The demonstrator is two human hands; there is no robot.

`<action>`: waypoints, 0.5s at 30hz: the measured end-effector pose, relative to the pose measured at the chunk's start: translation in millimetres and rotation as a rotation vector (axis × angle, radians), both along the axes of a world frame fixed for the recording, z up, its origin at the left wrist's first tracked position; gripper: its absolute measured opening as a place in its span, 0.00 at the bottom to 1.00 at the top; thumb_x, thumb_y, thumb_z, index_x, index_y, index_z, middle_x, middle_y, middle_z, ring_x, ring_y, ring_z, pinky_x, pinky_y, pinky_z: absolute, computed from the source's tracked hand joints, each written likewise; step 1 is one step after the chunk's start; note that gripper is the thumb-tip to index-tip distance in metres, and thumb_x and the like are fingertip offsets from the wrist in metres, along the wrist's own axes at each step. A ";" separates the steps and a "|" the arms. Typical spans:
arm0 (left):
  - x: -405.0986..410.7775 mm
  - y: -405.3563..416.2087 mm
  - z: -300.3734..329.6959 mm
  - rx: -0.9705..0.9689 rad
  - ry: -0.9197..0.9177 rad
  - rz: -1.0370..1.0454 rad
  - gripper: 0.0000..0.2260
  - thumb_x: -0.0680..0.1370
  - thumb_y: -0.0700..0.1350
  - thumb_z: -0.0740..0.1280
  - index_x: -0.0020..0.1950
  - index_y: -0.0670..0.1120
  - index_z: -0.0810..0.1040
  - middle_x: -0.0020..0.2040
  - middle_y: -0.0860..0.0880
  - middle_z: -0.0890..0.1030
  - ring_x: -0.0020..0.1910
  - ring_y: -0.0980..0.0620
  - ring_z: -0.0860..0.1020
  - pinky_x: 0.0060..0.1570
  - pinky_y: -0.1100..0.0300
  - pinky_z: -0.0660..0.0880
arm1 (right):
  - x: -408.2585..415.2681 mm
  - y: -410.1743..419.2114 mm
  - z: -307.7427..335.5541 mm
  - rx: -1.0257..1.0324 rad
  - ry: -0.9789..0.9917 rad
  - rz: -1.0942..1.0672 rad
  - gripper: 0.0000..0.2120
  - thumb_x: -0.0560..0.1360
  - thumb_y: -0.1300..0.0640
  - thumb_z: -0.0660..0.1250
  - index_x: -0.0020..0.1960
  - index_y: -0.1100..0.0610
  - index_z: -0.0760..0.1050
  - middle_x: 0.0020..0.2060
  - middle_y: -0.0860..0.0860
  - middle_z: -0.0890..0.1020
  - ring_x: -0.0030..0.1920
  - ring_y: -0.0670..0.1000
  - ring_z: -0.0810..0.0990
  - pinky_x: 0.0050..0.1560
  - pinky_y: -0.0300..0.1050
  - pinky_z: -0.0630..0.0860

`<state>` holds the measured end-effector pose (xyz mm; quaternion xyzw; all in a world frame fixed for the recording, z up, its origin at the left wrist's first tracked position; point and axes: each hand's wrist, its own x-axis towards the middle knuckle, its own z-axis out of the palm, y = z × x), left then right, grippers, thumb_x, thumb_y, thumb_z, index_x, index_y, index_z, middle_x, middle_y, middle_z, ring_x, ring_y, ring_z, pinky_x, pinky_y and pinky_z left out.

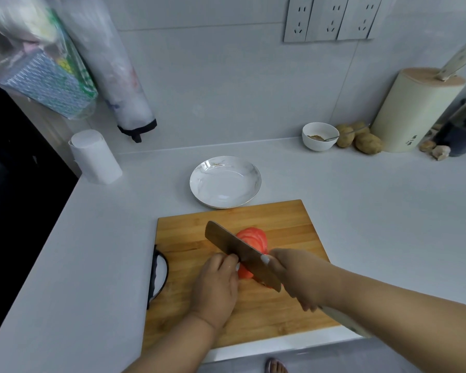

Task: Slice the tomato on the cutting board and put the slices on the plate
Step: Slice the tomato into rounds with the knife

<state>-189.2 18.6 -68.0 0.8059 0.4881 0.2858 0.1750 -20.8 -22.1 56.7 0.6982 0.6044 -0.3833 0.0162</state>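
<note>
A wooden cutting board point(280, 224) is laid on the white bench point(374, 211), with a black handle point(156, 278) at its left edge. On the board, a tomato point(253, 239) is seen partly cut: a fan of red slices is leaned over on the far side of the blade, while the uncut remainder point(244, 273) is lodged on the near side.

The remainder is steadied by the left hand point(215, 286), whose fingers are curled down with the fingertips against the tomato and the flat of the blade. A broad knife point(240, 251) is gripped by the right hand point(299, 278), the fingers being wrapped round the pale handle and the thumb laid near the base of the blade. The blade is angled across the tomato, its tip pointed away and to the left.

Just beyond the board, a white plate point(199, 181) is set on the bench. Farther back, a small bowl point(319, 144) with a spoon, some potatoes point(367, 143) and a cream knife block point(414, 109) are lined along the wall. A paper roll point(94, 157) is stood at the left.
</note>
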 end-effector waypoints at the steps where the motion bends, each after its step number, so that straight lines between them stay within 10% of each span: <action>1: -0.6 0.0 -0.1 -0.003 0.004 0.003 0.08 0.77 0.45 0.61 0.52 0.48 0.78 0.45 0.49 0.78 0.41 0.51 0.76 0.36 0.57 0.77 | -2.7 3.3 -1.1 0.008 -0.008 0.007 0.25 0.81 0.38 0.46 0.54 0.55 0.71 0.36 0.56 0.80 0.27 0.52 0.79 0.26 0.38 0.75; 15: -4.1 -1.0 2.6 0.033 -0.004 -0.035 0.11 0.76 0.47 0.56 0.50 0.47 0.77 0.43 0.48 0.78 0.38 0.50 0.76 0.32 0.56 0.75 | -7.6 11.7 -16.9 -0.060 0.094 -0.049 0.23 0.82 0.41 0.47 0.58 0.58 0.70 0.37 0.58 0.80 0.27 0.54 0.78 0.30 0.46 0.78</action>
